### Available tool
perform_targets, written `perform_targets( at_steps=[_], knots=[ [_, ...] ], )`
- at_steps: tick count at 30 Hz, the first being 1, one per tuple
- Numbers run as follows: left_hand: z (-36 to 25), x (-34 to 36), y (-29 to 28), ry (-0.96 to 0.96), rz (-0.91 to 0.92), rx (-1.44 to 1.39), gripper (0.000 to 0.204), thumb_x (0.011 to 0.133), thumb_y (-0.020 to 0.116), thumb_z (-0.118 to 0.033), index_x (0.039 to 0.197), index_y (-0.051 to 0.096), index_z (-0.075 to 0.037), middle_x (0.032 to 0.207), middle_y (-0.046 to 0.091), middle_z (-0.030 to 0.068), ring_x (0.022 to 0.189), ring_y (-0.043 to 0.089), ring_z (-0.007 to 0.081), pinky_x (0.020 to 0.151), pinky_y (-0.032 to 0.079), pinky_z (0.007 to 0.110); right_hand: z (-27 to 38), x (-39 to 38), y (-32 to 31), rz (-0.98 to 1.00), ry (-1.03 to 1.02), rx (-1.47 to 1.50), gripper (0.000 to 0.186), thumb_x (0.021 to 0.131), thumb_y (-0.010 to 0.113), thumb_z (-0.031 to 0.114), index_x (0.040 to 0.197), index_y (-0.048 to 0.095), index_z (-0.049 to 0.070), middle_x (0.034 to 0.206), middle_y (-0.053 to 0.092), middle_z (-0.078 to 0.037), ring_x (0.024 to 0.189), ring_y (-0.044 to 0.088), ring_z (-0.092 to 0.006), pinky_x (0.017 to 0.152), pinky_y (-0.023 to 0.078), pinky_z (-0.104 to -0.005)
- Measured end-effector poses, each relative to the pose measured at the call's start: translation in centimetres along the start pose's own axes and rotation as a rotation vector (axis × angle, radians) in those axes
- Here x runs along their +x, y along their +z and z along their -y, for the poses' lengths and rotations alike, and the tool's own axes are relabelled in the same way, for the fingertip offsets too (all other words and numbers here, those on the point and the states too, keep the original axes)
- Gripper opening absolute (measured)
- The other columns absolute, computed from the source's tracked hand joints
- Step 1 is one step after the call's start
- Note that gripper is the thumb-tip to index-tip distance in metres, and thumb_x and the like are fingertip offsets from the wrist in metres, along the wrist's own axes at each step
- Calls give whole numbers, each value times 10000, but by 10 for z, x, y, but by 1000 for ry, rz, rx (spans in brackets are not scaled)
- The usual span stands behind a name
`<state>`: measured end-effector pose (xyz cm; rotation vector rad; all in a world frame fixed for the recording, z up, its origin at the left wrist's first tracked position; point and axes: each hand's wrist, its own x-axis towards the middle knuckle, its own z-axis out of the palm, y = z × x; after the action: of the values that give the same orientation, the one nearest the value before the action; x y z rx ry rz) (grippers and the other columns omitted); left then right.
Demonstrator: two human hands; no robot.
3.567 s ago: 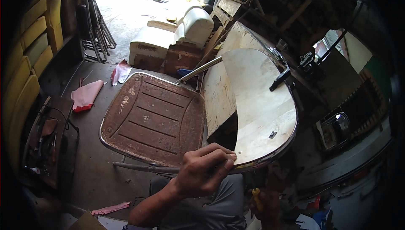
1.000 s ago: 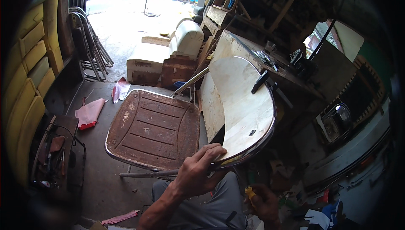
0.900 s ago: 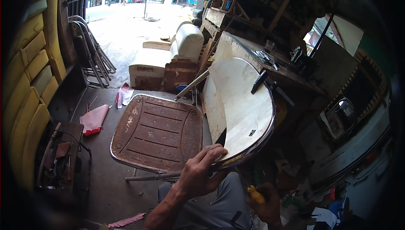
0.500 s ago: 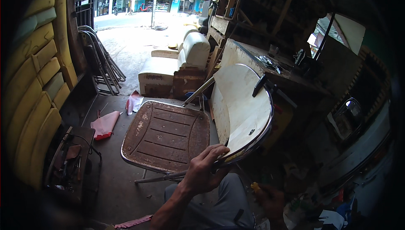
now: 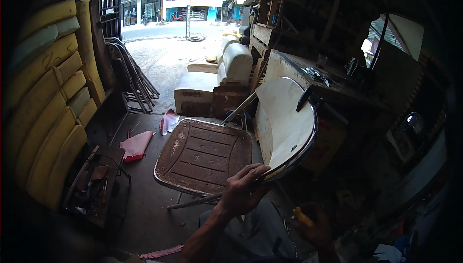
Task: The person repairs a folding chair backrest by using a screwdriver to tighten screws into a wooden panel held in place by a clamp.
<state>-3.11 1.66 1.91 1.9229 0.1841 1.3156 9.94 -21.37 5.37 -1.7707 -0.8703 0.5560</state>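
Observation:
A metal-framed chair stands in front of me, its seat [image 5: 205, 153] bare, brown and worn. Its curved backrest [image 5: 284, 128] has a pale inner face and a shiny metal rim. My left hand [image 5: 243, 190] is closed around the lower near corner of the backrest frame. Lower right, in shadow, my right hand [image 5: 318, 227] is closed on a yellow-handled tool [image 5: 303, 216]; its working end is too dark to make out. A black hammer-like piece [image 5: 303, 100] hooks over the backrest's rim.
Yellow foam pads [image 5: 43, 113] stack along the left wall beside folded chair frames [image 5: 132, 77]. A low stand [image 5: 99, 186] holds tools. Pink-red scraps [image 5: 137, 145] lie on the floor. White armchairs [image 5: 197, 82] and a cluttered workbench [image 5: 289, 63] stand beyond the chair.
The whole scene has shifted right in view. My right hand has lifted slightly, bringing more of the yellow handle into sight. The left hand keeps its hold on the backrest.

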Motion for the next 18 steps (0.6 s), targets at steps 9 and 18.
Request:
perform_targets(
  at_steps=[9, 18],
  knots=[
    [1, -1, 2, 23, -12, 10, 490, 747, 843, -82, 1204, 667, -50, 1150, 685, 156, 1028, 710, 280, 818, 611, 364, -14, -4, 6, 14, 143, 257, 216, 922, 677, 133, 1088, 649, -3, 829, 685, -92, 574, 594, -111, 501, 470, -245],
    [-1, -1, 0, 12, -34, 44, 490, 744, 846, -81, 1201, 673, -49, 1140, 691, 147, 1010, 712, 258, 813, 610, 357, -12, 7, 1, -136, -718, -581, 241, 870, 708, 88, 1105, 669, 52, 870, 695, -139, 690, 685, -216, 582, 552, -320]
  ],
)
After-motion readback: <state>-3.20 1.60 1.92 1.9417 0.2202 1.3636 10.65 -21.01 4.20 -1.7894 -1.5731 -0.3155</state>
